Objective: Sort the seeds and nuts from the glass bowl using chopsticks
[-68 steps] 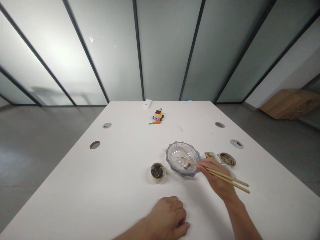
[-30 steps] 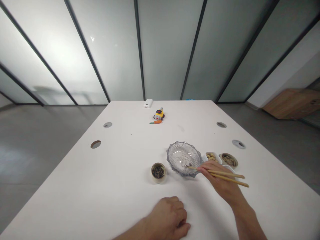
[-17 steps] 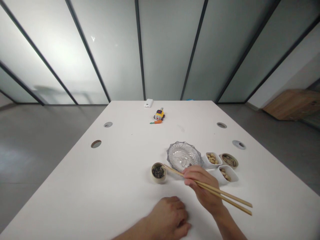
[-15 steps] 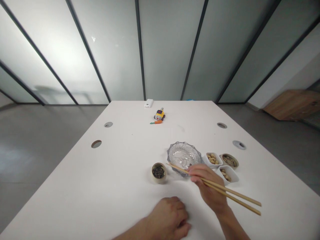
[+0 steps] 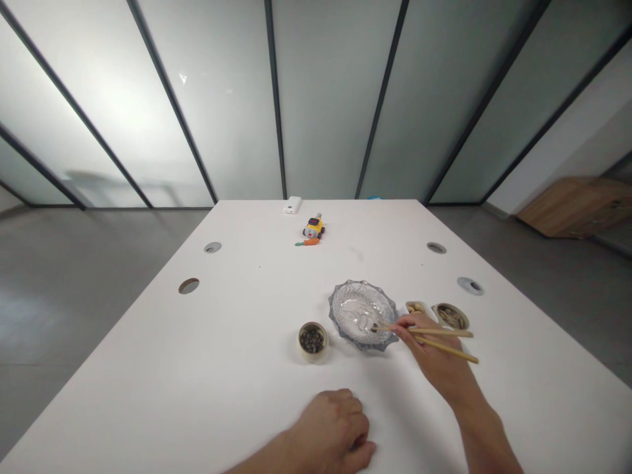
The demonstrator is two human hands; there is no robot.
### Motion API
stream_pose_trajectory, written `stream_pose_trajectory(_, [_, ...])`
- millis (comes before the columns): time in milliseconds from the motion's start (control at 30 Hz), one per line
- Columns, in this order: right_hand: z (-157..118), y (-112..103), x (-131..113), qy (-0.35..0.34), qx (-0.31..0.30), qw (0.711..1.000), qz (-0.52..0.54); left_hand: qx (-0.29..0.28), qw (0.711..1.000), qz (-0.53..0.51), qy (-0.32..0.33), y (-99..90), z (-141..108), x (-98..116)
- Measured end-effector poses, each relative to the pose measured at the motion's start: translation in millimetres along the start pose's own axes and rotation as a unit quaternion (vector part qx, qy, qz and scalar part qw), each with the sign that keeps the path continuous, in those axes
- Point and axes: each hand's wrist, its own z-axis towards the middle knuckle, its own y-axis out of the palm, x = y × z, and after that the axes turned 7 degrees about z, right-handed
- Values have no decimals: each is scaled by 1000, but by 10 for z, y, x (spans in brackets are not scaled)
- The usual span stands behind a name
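Observation:
My right hand (image 5: pixel 429 345) grips a pair of wooden chopsticks (image 5: pixel 444 333). Their tips reach over the near right part of the clear scalloped glass bowl (image 5: pixel 345 322), at a small dark piece (image 5: pixel 374 328); whether they pinch it I cannot tell. To the left of the glass bowl stands a small round cup (image 5: pixel 312 357) holding dark seed-like bits. My left hand (image 5: pixel 336 428) rests on the table in front, fingers curled in, with nothing visible in it.
Right of the glass bowl, a white dish of nuts (image 5: pixel 415 307) is partly hidden by my right hand, beside a round bowl of striped seeds (image 5: pixel 451 316). Farther back lie a toy carrot (image 5: pixel 309 242), a yellow toy vehicle (image 5: pixel 314 227) and a white box-shaped device (image 5: pixel 293 205).
My right hand has moved right with the chopsticks. Their tips went from near the small cup to inside the glass bowl. The left hand has stayed in place.

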Motion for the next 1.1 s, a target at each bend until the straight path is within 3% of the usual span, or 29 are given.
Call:
stream_pose_trajectory(267, [-14,-14,53,-15,-34,999,-23,6,1000,15,6,23,-4,-7])
stream_pose_trajectory(467, [-10,10,31,-27,-13,998,-48,12,1000,12,7,45,-15,-17])
stream_pose_trajectory(833, [39,-30,7,-113,-13,992,-51,0,1000,10,5,33,-15,-12])
stream_pose_trajectory(1100, [-17,4,108,-92,30,995,-35,7,1000,5,-1,23,-21,-10])
